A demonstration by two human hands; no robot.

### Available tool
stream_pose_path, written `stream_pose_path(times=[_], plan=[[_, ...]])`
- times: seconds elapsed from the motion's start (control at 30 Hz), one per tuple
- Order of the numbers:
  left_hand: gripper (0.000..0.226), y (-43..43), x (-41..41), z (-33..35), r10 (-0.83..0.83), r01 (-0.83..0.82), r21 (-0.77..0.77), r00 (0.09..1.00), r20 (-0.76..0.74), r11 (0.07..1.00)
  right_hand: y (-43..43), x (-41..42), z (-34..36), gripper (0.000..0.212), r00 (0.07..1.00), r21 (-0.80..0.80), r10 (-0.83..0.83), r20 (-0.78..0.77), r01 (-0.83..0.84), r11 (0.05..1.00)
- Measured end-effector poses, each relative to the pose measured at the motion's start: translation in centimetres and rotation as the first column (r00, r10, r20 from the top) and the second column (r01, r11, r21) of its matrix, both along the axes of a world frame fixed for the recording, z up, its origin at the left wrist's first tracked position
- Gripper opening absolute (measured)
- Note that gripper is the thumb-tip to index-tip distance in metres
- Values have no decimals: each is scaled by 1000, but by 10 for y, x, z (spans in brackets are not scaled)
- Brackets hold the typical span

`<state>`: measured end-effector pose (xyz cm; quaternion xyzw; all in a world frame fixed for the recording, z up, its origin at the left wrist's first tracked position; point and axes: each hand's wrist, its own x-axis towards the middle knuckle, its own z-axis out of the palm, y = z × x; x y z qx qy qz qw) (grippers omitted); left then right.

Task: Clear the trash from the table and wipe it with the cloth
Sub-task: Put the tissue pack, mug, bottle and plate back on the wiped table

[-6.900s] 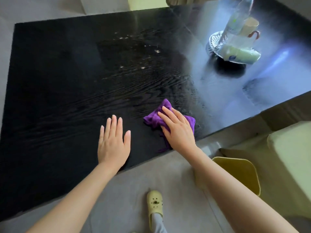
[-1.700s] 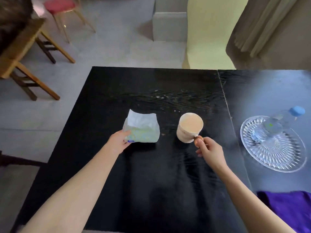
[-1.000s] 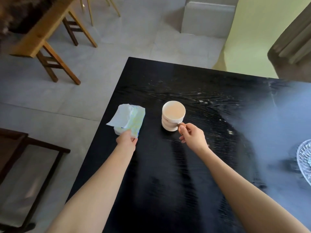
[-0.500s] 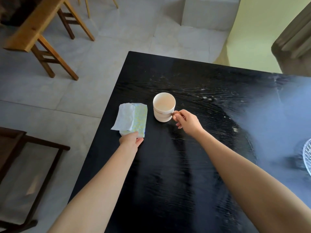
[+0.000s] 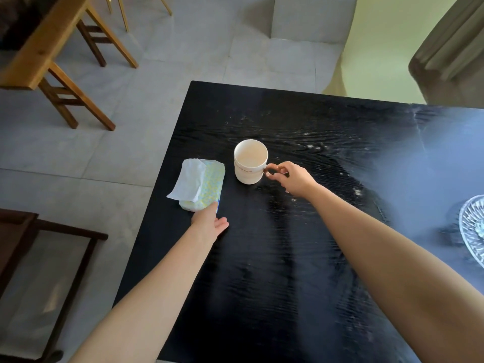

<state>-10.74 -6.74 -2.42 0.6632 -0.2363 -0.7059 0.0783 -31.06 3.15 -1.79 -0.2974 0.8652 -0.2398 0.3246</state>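
Observation:
A white mug (image 5: 250,161) stands upright on the black table (image 5: 262,284), near its left edge. My right hand (image 5: 293,178) pinches the mug's brown handle. Left of the mug a yellow-green tissue pack (image 5: 208,188) lies flat, with a white tissue (image 5: 188,182) hanging out over the table's edge. My left hand (image 5: 208,224) touches the pack's near end, its thumb spread away from the pack and its fingertips hidden. Pale crumbs and wet streaks (image 5: 314,147) mark the tabletop behind the mug. No cloth is in view.
A cut-glass plate (image 5: 472,231) shows at the right edge of the table. A wooden table and its legs (image 5: 60,82) stand on the grey floor at far left. A dark frame (image 5: 52,231) sits close to the table's near-left corner. A curtain (image 5: 450,48) hangs at top right.
Over the last seconds both hands carried the mug and tissue pack leftwards to the table's left edge. The pack went from tilted to lying flat. The wiping cloth has left the view.

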Motion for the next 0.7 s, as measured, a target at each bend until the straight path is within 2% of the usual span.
stream_pose_path(times=[0.07, 0.17, 0.23, 0.33, 0.4, 0.5, 0.57, 0.7], plan=[[45, 14, -9, 13, -168, 169, 37, 985, -27, 985, 8, -5, 2, 43, 1000, 83, -18, 15, 17, 996], [44, 29, -30, 25, -468, 468, -20, 883, 27, 883, 29, -15, 11, 49, 999, 197, 40, 19, -43, 980], [43, 37, -46, 31, -645, 651, -70, 758, 97, 756, 48, -23, 18, 48, 994, 267, 107, 12, -106, 958], [40, 53, -73, 44, -852, 871, -81, 491, 180, 485, 87, -36, 27, 44, 990, 337, 141, 16, -138, 931], [41, 68, -93, 46, -915, 955, -99, 295, 276, 278, 117, -46, 32, 41, 992, 368, 120, 26, -122, 922], [43, 100, -124, 53, -908, 993, -114, 53, 414, 6, 168, -59, 41, 41, 995, 410, 88, 44, -98, 907], [44, 129, -146, 60, -903, 983, -131, -62, 426, -129, 206, -70, 44, 38, 998, 422, 43, 49, -60, 905], [47, 198, -190, 74, -864, 931, -150, -236, 445, -332, 283, -92, 48, 36, 998, 439, -55, 5, 47, 897]])
